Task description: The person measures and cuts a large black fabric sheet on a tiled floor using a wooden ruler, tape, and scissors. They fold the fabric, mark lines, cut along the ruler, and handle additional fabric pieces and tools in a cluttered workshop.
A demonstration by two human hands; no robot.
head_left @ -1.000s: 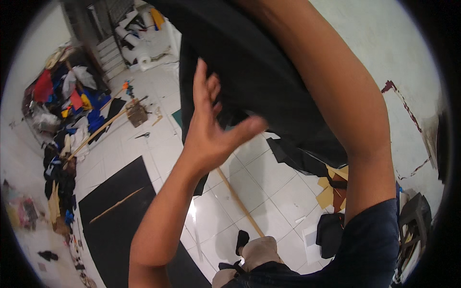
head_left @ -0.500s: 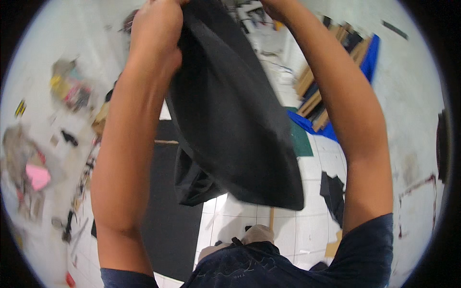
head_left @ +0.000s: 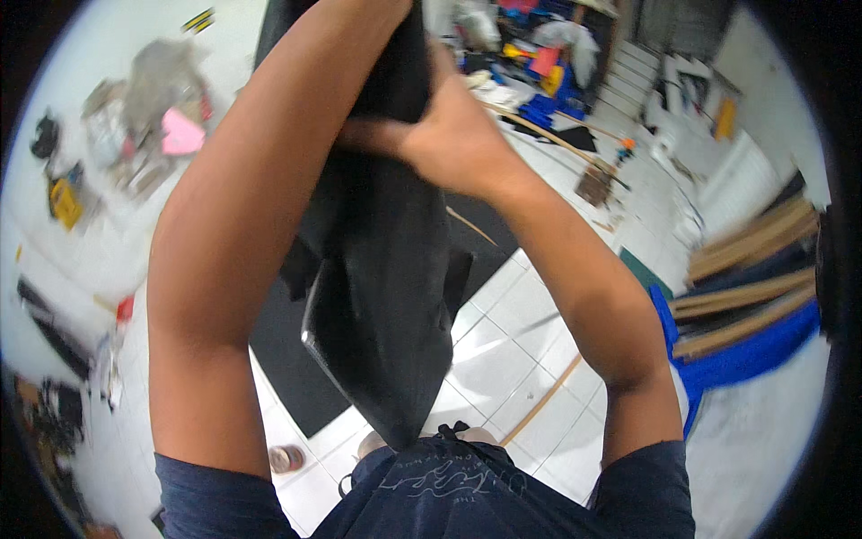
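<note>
A length of black cloth (head_left: pixel 382 296) hangs in folds in front of my body, its lower point reaching down to my shirt. My right hand (head_left: pixel 453 144) is closed round the cloth's upper part. Its thumb lies across the front, slightly blurred, and the other fingers are partly hidden by the cloth. My left forearm (head_left: pixel 242 207) rises along the cloth's left side and leaves the picture at the top, so my left hand is out of sight.
A flat black sheet (head_left: pixel 310 386) lies on white floor tiles below. Wooden planks (head_left: pixel 754 242) and a blue sheet (head_left: pixel 754 359) are at the right. A thin wooden strip (head_left: pixel 543 400) and a small cup (head_left: pixel 286 459) are on the floor. Mixed clutter (head_left: pixel 548 63) fills the back.
My right hand has come down and left onto the cloth. The cloth now hangs narrower and more upright. My left hand has gone out at the top, and the view has turned.
</note>
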